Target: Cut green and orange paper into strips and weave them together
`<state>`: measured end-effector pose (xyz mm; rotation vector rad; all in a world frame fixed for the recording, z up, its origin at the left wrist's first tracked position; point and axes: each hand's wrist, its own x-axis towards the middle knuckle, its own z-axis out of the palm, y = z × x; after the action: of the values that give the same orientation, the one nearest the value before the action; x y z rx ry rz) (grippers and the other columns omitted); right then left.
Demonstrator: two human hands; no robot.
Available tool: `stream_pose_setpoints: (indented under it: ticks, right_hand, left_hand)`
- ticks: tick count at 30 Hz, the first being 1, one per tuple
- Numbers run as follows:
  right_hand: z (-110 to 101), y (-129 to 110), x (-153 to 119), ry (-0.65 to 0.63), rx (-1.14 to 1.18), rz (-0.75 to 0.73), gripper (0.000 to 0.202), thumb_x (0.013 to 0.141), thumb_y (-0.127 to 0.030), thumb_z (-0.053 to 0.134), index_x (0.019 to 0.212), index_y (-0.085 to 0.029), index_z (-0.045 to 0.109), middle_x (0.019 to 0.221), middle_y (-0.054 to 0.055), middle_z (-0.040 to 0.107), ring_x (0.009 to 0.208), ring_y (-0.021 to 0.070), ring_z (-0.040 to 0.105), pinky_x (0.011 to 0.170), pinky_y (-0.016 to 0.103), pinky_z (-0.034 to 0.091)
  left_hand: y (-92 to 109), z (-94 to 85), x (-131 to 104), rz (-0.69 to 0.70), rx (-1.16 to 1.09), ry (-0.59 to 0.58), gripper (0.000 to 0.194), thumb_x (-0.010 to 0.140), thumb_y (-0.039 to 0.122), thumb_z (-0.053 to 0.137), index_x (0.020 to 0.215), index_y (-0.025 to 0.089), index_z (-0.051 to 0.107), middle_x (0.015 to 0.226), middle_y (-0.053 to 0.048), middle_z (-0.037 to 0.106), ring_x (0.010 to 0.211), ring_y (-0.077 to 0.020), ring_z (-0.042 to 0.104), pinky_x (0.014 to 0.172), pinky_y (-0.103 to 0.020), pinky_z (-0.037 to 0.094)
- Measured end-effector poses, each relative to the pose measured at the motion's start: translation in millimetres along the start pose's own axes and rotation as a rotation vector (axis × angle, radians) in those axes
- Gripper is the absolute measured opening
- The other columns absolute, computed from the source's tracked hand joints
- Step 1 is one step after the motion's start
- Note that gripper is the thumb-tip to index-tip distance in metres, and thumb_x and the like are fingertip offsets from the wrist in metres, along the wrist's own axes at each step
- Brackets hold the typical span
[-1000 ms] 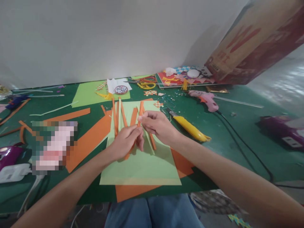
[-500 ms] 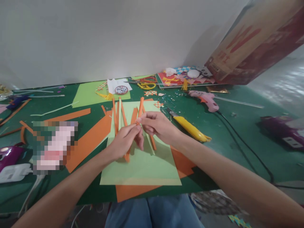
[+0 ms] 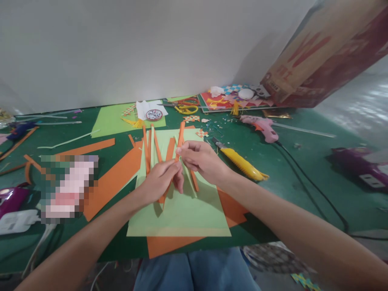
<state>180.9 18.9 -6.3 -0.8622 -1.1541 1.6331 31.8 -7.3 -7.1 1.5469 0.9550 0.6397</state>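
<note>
Between my two hands runs an orange paper strip [image 3: 181, 135], tilted over the pale green paper sheet [image 3: 182, 224]. My left hand [image 3: 163, 176] is closed on its lower stretch, with thumb and fingers pressed together. Just above, my right hand [image 3: 201, 159] pinches the same strip between thumb and fingertips. Several other orange strips and thin pale green strips [image 3: 152, 145] lie on the sheet, partly hidden by my hands. Larger orange paper [image 3: 113, 182] sticks out from under the sheet at the left.
A yellow utility knife [image 3: 242, 161] lies right of the sheet. Farther right are a pink glue gun [image 3: 262, 127] with its black cord and a purple device [image 3: 360, 165]. Yellow-handled scissors [image 3: 186, 109] and light green paper [image 3: 104, 121] lie behind. At left sits a white plug [image 3: 20, 221] with a cable.
My right hand has shifted slightly up along the orange strip, which now shows more length between the hands. The strip's lower end has turned a little. My left hand stays nearly in place.
</note>
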Motion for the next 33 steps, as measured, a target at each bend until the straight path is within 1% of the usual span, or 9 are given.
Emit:
stream_pose_setpoints:
  ticks: [4,7,9,10,15,19,23,28,33]
  right_hand:
    - [-0.9,-0.3,0.1,-0.023,-0.008,0.024,0.037,0.062,-0.042,0.077,0.058,-0.017,0.050,0.038,-0.011,0.035,0.035,0.0030,0.029,0.038,0.022,0.017]
    - [-1.0,-0.4,-0.1,-0.075,-0.033,0.039,0.036,0.063,-0.043,0.076,0.061,-0.017,0.052,0.041,-0.008,0.044,0.037,0.0039,0.033,0.038,0.022,0.020]
    - [-0.8,-0.4,-0.1,-0.079,-0.049,0.026,0.035,0.063,-0.043,0.076,0.061,-0.017,0.053,0.043,-0.006,0.048,0.038,0.0039,0.033,0.038,0.021,0.021]
    - [-0.8,-0.5,-0.1,-0.069,-0.053,0.015,0.036,0.063,-0.044,0.076,0.061,-0.017,0.052,0.043,-0.006,0.048,0.038,0.0037,0.033,0.037,0.022,0.021]
    - [-1.3,-1.5,0.6,0.017,-0.056,-0.053,0.037,0.063,-0.041,0.077,0.058,-0.018,0.049,0.039,-0.010,0.036,0.035,0.0028,0.029,0.037,0.022,0.019]
    - [-1.8,-3.1,1.1,0.051,-0.036,-0.071,0.038,0.062,-0.039,0.078,0.057,-0.017,0.048,0.039,-0.011,0.034,0.035,0.0023,0.028,0.038,0.022,0.017]
    - [-0.9,-4.8,0.9,0.017,-0.031,-0.006,0.036,0.062,-0.039,0.078,0.060,-0.017,0.050,0.039,-0.011,0.035,0.035,0.0027,0.030,0.038,0.022,0.019]
    - [-0.1,-2.4,0.3,-0.086,-0.046,0.033,0.035,0.062,-0.042,0.077,0.061,-0.016,0.053,0.041,-0.008,0.045,0.038,0.0033,0.033,0.038,0.021,0.020]
    - [-1.6,1.2,1.4,-0.057,-0.003,0.018,0.039,0.060,-0.042,0.078,0.057,-0.016,0.049,0.039,-0.010,0.037,0.035,0.0020,0.030,0.037,0.020,0.018]
  left_hand:
    - [1.5,0.8,-0.3,0.002,-0.009,0.030,0.034,0.095,0.028,0.030,0.065,0.020,0.042,0.054,0.003,0.057,0.055,-0.0110,0.056,0.063,-0.025,0.044]
    - [3.1,1.4,-0.4,-0.009,-0.013,0.070,0.032,0.095,0.027,0.031,0.065,0.020,0.042,0.053,0.004,0.056,0.054,-0.0106,0.056,0.063,-0.024,0.044]
    - [3.2,1.5,-0.2,-0.014,-0.023,0.073,0.032,0.095,0.027,0.032,0.066,0.020,0.042,0.053,0.004,0.056,0.054,-0.0106,0.056,0.063,-0.024,0.044]
    - [2.9,1.5,0.0,-0.014,-0.032,0.069,0.032,0.095,0.028,0.032,0.066,0.020,0.043,0.053,0.004,0.056,0.054,-0.0107,0.056,0.062,-0.024,0.044]
    - [-0.6,1.1,0.9,-0.009,-0.055,0.034,0.034,0.096,0.030,0.032,0.066,0.019,0.043,0.053,0.003,0.056,0.053,-0.0105,0.056,0.061,-0.024,0.044]
    - [-2.4,0.9,0.7,0.004,-0.038,0.013,0.035,0.096,0.031,0.031,0.066,0.019,0.044,0.054,0.003,0.057,0.055,-0.0108,0.057,0.062,-0.024,0.044]
    - [-0.7,1.5,-0.1,0.001,-0.030,0.044,0.034,0.096,0.030,0.031,0.066,0.019,0.043,0.054,0.003,0.057,0.055,-0.0109,0.056,0.062,-0.024,0.044]
    - [1.6,1.4,-0.1,0.005,-0.060,0.058,0.032,0.095,0.027,0.031,0.066,0.019,0.043,0.053,0.004,0.057,0.054,-0.0103,0.056,0.062,-0.024,0.044]
    - [0.0,1.5,0.6,-0.014,-0.030,0.041,0.031,0.094,0.027,0.034,0.065,0.019,0.042,0.053,0.004,0.058,0.054,-0.0095,0.056,0.060,-0.022,0.044]
